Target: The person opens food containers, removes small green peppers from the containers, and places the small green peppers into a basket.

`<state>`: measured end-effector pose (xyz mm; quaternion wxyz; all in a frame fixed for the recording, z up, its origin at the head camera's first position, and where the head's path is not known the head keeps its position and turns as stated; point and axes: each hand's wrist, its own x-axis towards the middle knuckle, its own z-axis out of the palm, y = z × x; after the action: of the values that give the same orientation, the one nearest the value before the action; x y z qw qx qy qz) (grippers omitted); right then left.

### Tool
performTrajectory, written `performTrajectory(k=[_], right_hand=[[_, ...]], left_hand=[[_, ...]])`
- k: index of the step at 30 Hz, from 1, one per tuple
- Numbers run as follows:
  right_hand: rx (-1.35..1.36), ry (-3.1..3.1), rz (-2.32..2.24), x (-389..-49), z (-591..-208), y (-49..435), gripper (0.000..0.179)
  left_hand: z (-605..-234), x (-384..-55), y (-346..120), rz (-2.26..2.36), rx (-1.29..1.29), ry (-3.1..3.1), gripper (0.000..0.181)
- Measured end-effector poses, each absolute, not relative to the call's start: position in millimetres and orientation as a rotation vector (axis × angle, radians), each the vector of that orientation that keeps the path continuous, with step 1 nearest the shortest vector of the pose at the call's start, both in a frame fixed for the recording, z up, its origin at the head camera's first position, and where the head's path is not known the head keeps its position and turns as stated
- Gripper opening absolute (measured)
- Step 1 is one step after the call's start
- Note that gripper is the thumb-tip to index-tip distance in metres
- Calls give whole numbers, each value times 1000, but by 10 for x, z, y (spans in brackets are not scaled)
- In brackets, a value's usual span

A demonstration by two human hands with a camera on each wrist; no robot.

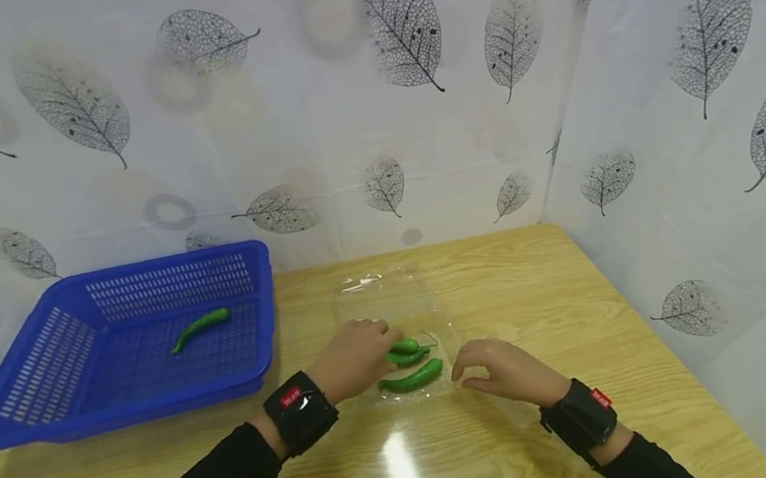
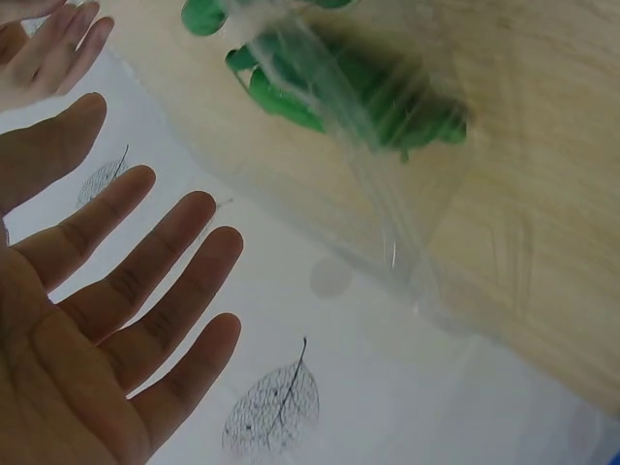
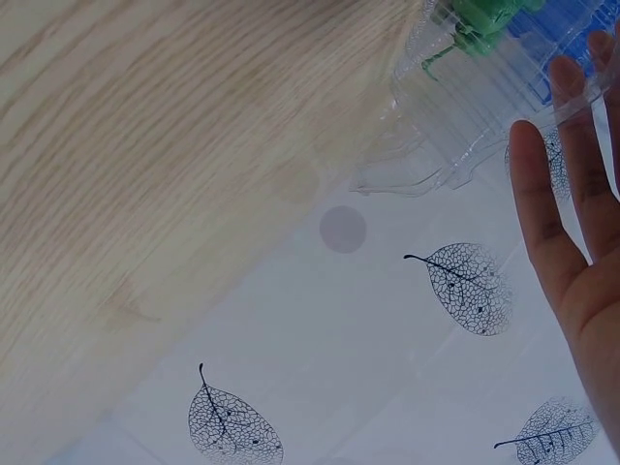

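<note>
A clear plastic box [image 1: 385,298] lies with its lid folded back toward the wall, and several green chili peppers [image 1: 414,377] are in its near part. My left hand [image 1: 359,357] is over the box's left side, beside the peppers. Its fingers look straight and spread in the left wrist view, with nothing held. At the box's right edge is my right hand [image 1: 502,371], fingers loosely bent. In the right wrist view its fingers [image 3: 533,184] are extended close to the clear plastic; whether they touch it I cannot tell.
A blue plastic basket [image 1: 269,351] stands on the left of the wooden table [image 1: 512,285], holding one green chili pepper [image 1: 203,326]. A white curtain [image 1: 319,131] with a leaf print hangs behind the table and along its right side.
</note>
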<state>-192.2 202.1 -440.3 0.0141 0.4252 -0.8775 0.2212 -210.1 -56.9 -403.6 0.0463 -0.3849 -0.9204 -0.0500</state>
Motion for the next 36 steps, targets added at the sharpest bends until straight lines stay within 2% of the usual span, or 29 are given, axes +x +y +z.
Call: performTrajectory(k=[12,16,36], right_hand=[[1307,-2736,697,-1929,-4396,2020,19],[1306,-2730,693,-1931,-4398,2023,19],[1330,-2702,708,-1936,-4425,2030,20]], left_hand=[[-4308,-2187,-306,25,-1217,-2860,29],[-4395,-2198,-264,34,-1212,-2897,34],[-4599,-2267,-146,12,-1251,-2969,29]])
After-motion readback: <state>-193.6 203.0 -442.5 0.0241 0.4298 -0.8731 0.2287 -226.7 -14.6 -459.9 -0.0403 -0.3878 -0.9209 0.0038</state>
